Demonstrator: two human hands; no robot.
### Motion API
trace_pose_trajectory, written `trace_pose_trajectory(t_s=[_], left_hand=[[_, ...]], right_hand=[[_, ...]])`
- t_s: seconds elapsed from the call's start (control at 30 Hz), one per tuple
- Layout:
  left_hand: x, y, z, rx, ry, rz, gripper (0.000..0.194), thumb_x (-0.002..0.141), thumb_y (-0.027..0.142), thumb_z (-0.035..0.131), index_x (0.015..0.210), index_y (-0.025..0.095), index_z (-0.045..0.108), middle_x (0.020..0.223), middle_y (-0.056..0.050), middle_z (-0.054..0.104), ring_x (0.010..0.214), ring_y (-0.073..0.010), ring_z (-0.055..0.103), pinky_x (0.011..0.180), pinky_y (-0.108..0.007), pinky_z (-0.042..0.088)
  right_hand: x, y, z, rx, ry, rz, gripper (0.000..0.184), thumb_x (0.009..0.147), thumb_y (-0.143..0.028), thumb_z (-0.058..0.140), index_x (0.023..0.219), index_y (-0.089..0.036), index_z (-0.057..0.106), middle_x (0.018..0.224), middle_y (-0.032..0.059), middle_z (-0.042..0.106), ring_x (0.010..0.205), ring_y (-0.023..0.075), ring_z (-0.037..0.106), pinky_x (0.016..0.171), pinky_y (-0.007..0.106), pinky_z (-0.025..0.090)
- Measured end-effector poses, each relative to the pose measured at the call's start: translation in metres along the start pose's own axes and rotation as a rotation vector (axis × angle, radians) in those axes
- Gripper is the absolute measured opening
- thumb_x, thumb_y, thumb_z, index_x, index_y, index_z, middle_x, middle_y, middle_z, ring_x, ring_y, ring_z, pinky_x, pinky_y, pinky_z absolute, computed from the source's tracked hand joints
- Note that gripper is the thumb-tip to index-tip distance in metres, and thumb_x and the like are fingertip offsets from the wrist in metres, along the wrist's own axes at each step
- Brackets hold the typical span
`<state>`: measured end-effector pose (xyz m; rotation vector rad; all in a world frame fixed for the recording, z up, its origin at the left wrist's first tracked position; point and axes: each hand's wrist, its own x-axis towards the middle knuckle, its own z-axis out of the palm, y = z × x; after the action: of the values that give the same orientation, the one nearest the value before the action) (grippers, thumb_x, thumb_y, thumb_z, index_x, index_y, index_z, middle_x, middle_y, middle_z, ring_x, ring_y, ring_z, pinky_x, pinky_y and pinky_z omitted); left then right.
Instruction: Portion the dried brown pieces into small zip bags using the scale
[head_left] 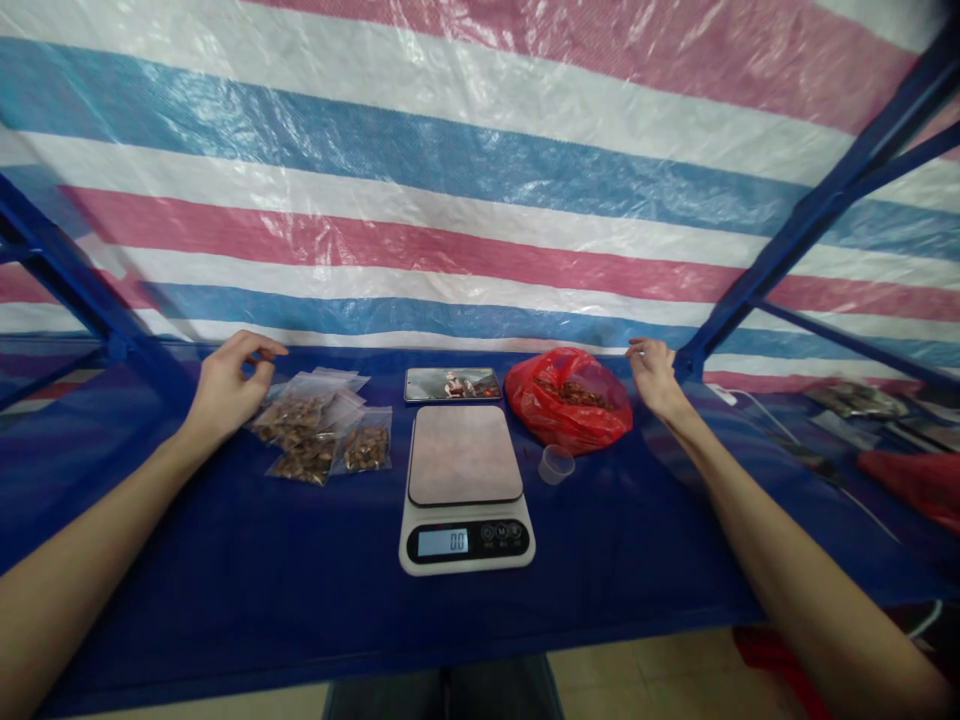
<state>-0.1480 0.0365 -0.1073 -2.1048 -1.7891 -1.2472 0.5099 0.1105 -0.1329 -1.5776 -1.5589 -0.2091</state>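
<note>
My left hand (231, 388) hovers at the left edge of a heap of clear zip bags (304, 420) filled with brown dried pieces. Its thumb and fingers are curved and apart, with nothing between them. My right hand (655, 374) is just right of an open red plastic bag (525, 405), fingers loosely bent and holding nothing visible. Brown dried pieces (576, 394) lie inside the red bag. Between the hands stands a white kitchen scale (465, 460) with a bare plate, its display reading 0.0. A small clear plastic cup (556, 465) sits beside the scale's right side.
A phone (452, 385) showing a picture lies behind the scale. All this rests on a blue table (315, 570), with blue metal frame bars (806, 225) and a striped plastic sheet (420, 240) behind. At far right are a cable and another bag (862, 400).
</note>
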Motion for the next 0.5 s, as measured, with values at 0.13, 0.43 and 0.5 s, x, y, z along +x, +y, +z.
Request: trace_pose_trajectory(t_s=[0.13,0.43,0.5], left_hand=[[-0.001,0.004,-0.002,0.014,0.001,-0.021,0.03,0.087,0.021,0.045,0.104,0.014,0.07,0.104,-0.005,0.068,0.091,-0.0176,0.062,0.077,-0.027,0.048],[-0.004,0.005,-0.005,-0.017,0.046,-0.033,0.028,0.084,0.022,0.048,0.1,0.015,0.07,0.103,-0.006,0.069,0.094,-0.0191,0.063,0.084,-0.031,0.052],[-0.004,0.005,-0.007,-0.029,0.056,-0.044,0.027,0.083,0.022,0.048,0.099,0.015,0.069,0.104,-0.006,0.069,0.095,-0.0195,0.064,0.088,-0.033,0.054]], right_hand=[[0.0,-0.004,-0.002,0.009,0.0,-0.064,0.021,0.095,-0.032,0.044,0.088,-0.026,0.063,0.113,0.0142,0.071,0.113,0.0329,0.059,0.105,0.056,0.045],[-0.004,-0.021,-0.019,0.052,0.097,-0.165,0.015,0.085,-0.035,0.065,0.08,-0.023,0.073,0.094,0.0113,0.079,0.097,0.0333,0.071,0.104,0.054,0.047],[-0.003,-0.02,-0.017,0.061,0.08,-0.155,0.011,0.082,-0.031,0.066,0.076,-0.024,0.07,0.094,0.0105,0.079,0.097,0.0328,0.07,0.105,0.054,0.047]])
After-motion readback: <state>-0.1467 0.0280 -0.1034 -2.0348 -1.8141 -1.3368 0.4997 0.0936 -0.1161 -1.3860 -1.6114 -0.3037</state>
